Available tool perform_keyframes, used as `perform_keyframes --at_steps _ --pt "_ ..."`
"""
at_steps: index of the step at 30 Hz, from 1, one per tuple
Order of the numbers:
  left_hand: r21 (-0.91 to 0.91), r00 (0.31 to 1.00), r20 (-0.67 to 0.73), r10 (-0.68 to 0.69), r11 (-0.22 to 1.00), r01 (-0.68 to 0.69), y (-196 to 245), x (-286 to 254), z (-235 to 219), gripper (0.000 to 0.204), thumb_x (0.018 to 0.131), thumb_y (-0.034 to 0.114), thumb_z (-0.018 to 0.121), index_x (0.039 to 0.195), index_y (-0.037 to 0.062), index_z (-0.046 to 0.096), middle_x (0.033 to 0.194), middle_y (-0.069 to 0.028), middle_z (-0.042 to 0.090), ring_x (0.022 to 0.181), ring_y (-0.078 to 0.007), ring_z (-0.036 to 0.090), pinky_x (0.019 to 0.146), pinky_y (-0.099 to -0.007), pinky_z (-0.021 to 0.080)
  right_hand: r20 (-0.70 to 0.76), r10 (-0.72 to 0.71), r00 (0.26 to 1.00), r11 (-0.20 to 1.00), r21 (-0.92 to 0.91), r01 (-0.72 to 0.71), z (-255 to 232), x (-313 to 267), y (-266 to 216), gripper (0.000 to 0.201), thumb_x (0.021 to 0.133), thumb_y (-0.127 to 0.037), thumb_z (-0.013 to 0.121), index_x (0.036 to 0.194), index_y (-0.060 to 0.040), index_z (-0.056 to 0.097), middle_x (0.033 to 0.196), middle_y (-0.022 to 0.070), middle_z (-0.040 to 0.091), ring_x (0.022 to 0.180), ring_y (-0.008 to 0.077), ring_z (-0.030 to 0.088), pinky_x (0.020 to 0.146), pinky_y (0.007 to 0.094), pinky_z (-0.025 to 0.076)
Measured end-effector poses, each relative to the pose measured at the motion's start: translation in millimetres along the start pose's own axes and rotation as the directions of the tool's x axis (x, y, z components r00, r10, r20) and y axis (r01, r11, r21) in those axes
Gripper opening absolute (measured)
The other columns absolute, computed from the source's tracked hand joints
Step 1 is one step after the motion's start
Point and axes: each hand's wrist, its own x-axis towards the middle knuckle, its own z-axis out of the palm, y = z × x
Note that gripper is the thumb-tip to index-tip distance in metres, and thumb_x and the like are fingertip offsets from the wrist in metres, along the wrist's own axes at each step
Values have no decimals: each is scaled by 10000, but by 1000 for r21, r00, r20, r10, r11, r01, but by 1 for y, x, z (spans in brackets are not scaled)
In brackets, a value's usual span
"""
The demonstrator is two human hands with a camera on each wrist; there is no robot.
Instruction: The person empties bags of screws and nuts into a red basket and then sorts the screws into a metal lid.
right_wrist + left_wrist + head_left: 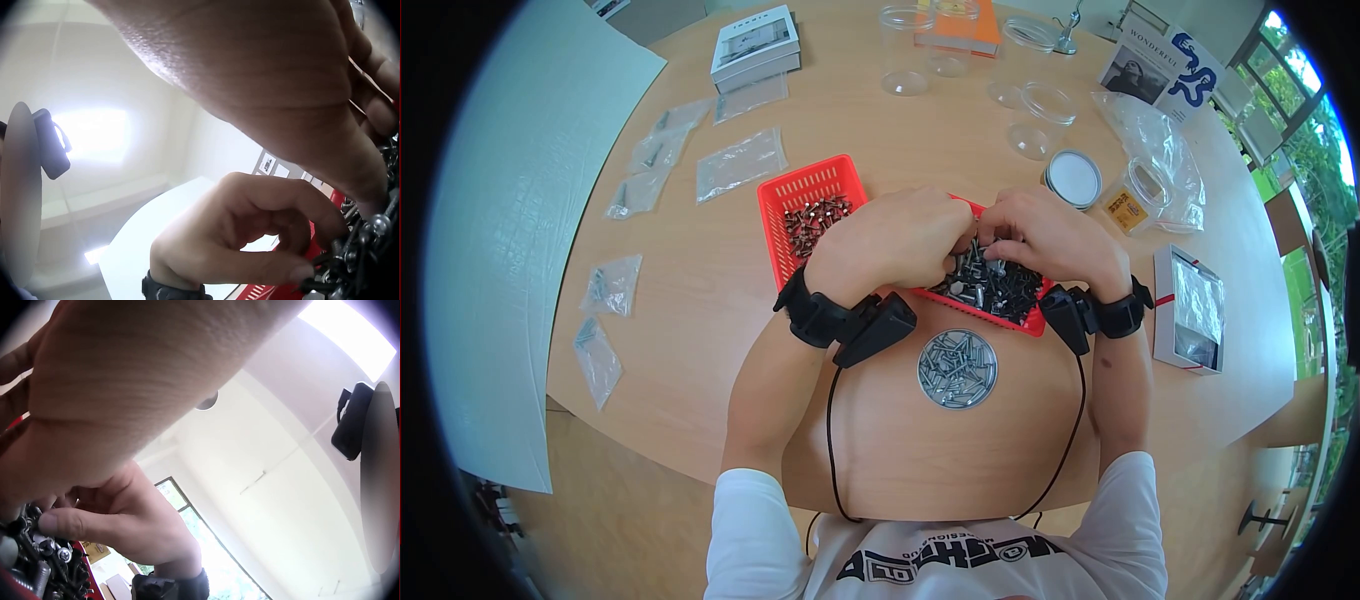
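Observation:
Both hands reach into a red basket (1035,322) of mixed black and silver screws (1000,285). My left hand (895,240) comes in from the left with bent fingers. In the right wrist view, its thumb and forefinger (331,234) touch the dark screws, a small gap between their tips. From the right, my right hand (1050,235) dips its curled fingers into the same pile, and its thumb (69,522) lies over the screws in the left wrist view. The fingertips are partly hidden, so I cannot tell whether either hand pinches a screw.
A red basket of brownish screws (815,222) stands left, partly behind my left forearm. Nearer me sits a round dish of silver screws (957,369). Small plastic bags (740,165) lie left; clear jars (1040,115), a round tin (1073,180) and an open box (1190,310) stand beyond and right.

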Motion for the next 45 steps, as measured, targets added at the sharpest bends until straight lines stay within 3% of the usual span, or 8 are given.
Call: perform_keyframes --at_steps 9,15,27,30,32,38,42,45 --pt "-66 996 -57 67 995 -70 1 11 13 246 825 86 717 1065 31 718 957 -168 703 1006 -348 641 899 -439 502 -41 10 999 1000 -11 -11 -2 -3 8 134 852 -149 682 915 -33 654 870 154 634 926 340 605 813 421 477" --pt "-85 999 -10 32 996 -33 -1 14 15 265 832 101 740 1086 39 695 1028 -169 686 1050 -337 622 904 -431 497 -74 35 997 999 26 -33 -11 -7 15 163 862 -122 702 886 11 612 745 147 630 683 270 617 633 361 481" --pt "-126 998 47 37 992 -31 -2 12 11 273 824 69 739 1093 54 691 1060 -155 647 1087 -326 600 913 -421 486 -55 70 996 994 86 -65 -19 -11 9 175 872 -129 712 887 3 598 717 120 607 653 230 591 617 345 465" --pt "-142 998 24 63 988 -59 -3 12 14 268 825 47 729 1092 46 706 1079 -161 657 1082 -327 606 910 -416 487 -10 92 996 991 98 -90 -24 -13 -1 183 869 -161 697 877 0 610 785 154 652 761 311 633 679 395 490" --pt "-137 996 53 68 989 -60 -3 15 13 255 828 28 717 1083 35 715 1083 -165 669 1061 -330 619 899 -415 492 -1 77 997 993 85 -77 -26 -14 -4 177 865 -155 699 877 -3 609 779 151 651 761 313 633 677 396 489" --pt "-172 996 77 45 985 -31 0 15 10 203 828 8 698 1030 11 716 897 -182 690 859 -341 672 766 -412 522 10 82 997 994 79 -82 -30 -20 -18 180 860 -162 699 869 -10 603 772 148 647 764 330 628 672 406 482" --pt "-164 998 29 56 985 -51 -3 14 13 150 823 22 702 972 8 709 854 -184 683 821 -332 672 731 -406 519 20 59 998 998 29 -59 -30 -26 -26 186 867 -176 690 868 -16 596 761 149 638 759 352 616 667 418 476" --pt "-121 998 50 27 992 -21 -1 11 9 125 817 31 704 940 5 695 855 -180 683 830 -329 668 737 -413 518 -32 -88 996 996 -14 87 -24 -30 -25 194 856 -168 723 845 -54 567 704 104 592 670 296 595 605 384 434"
